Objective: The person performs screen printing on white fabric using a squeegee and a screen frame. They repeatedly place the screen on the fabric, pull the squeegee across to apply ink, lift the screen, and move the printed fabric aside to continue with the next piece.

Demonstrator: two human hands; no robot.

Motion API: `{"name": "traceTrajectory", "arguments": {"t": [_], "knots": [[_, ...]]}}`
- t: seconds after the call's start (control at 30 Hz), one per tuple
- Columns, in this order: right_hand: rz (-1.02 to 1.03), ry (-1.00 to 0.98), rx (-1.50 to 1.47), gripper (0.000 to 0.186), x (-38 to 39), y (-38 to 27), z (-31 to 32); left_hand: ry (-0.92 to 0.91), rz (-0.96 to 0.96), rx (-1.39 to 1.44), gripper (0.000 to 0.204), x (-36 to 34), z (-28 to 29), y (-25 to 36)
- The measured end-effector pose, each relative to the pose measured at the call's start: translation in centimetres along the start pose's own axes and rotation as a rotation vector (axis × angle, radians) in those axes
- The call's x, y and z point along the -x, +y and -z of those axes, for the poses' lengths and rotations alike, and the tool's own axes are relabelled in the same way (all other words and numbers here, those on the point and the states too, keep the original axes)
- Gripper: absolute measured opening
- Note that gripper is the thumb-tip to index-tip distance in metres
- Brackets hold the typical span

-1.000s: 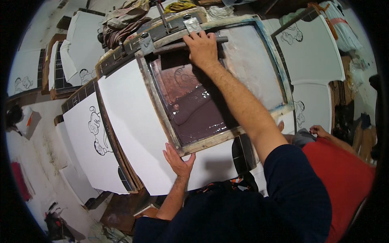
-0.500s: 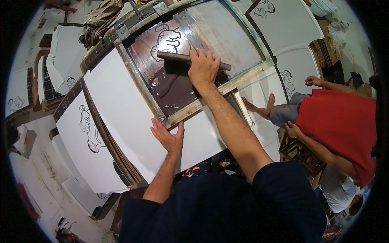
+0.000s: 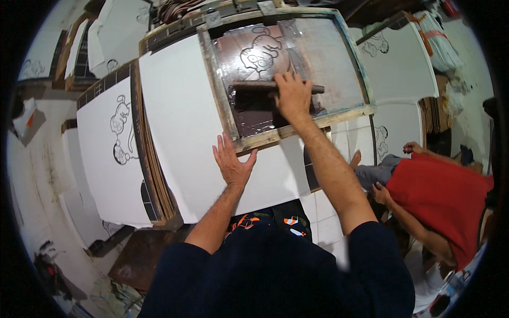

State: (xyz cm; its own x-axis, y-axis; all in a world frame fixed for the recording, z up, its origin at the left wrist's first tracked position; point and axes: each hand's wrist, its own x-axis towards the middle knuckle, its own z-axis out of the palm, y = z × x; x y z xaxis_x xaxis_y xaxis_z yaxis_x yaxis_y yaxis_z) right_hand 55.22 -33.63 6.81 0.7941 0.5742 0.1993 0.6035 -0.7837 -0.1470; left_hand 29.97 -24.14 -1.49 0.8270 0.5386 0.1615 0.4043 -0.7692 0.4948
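Note:
My right hand (image 3: 295,99) is closed around a dark bar squeegee (image 3: 249,85), lying across the lower middle of a wooden-framed screen (image 3: 362,77). Above the bar, an outlined cartoon animal design (image 3: 260,55) shows on the glossy mesh. Dark purple ink (image 3: 256,121) pools below it, partly hidden by my hand. My left hand (image 3: 234,161) has its fingers spread at the frame's lower-left corner, resting on or just over a white sheet (image 3: 177,132) that lies under the screen.
Boards with printed white sheets (image 3: 106,148) stand at left and upper left; more sheets (image 3: 397,74) lie at right. Metal clamps (image 3: 213,18) hold the screen's far edge. A co-worker in red (image 3: 435,201) is at lower right. Cloths (image 3: 175,10) are piled behind.
My right hand has drawn the squeegee from the screen's far edge toward me, baring the design above it. My left hand stays at the corner. The camera view has shifted.

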Motion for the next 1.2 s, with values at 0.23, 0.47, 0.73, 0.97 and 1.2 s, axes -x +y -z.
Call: {"name": "traceTrajectory", "arguments": {"t": [0.23, 0.47, 0.73, 0.97, 1.2], "knots": [[0.26, -0.177, -0.109, 0.042, 2.3, 1.4, 2.9, -0.04, 0.02, -0.013, 0.113, 0.0, 0.1, 0.0], [0.417, 0.008, -0.099, 0.034, -8.5, 3.6, -2.8, -0.053, 0.037, -0.044, 0.114, -0.1, 0.1, 0.2], [0.41, 0.134, -0.038, 0.033, -22.4, 2.7, -6.5, -0.032, 0.017, -0.031, 0.115, -0.2, 0.3, 0.4], [0.416, 0.283, -0.094, 0.029, -12.6, 2.5, -5.8, -0.008, 0.033, -0.029, 0.112, -0.2, 0.2, 0.6], [0.396, 0.31, -0.109, 0.042, -20.9, 2.2, -6.4, -0.04, 0.052, -0.005, 0.111, -0.3, 0.5, 0.6]]}}
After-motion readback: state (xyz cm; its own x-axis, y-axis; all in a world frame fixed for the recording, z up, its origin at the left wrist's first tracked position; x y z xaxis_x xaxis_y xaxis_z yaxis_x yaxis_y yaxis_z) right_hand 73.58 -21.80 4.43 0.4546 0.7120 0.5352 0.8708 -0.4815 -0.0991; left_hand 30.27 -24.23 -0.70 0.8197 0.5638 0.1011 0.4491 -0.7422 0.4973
